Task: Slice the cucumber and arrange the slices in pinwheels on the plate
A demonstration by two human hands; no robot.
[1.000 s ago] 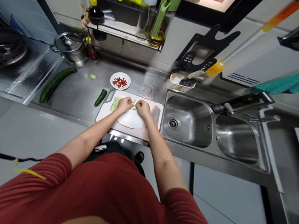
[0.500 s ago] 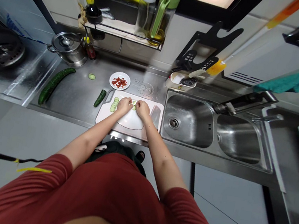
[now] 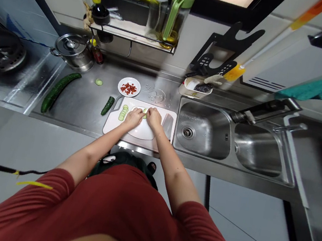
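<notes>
Over a white plate [image 3: 142,131] on the cutting board [image 3: 111,125], my left hand [image 3: 134,117] and my right hand [image 3: 153,117] meet with fingers bent, touching cucumber slices [image 3: 145,115] near the plate's far side. The fingers of both are closed at the slices; which hand grips a slice is hard to make out. Left of my left hand, a row of cucumber slices [image 3: 123,113] lies overlapped on the board. A cleaver [image 3: 167,125] rests at the board's right end. Beyond the board stands a small plate [image 3: 129,87] of chopped red pieces.
A short cucumber piece [image 3: 108,106], a whole cucumber [image 3: 59,91] and a cucumber end [image 3: 98,82] lie on the steel counter. A lidded pot [image 3: 73,51] stands at the back left. The double sink [image 3: 204,130] is right of the board; a bottle shelf [image 3: 132,33] hangs above.
My left hand has shifted slightly right, closer to my right hand, uncovering more of the slice row. My right hand has hardly moved.
</notes>
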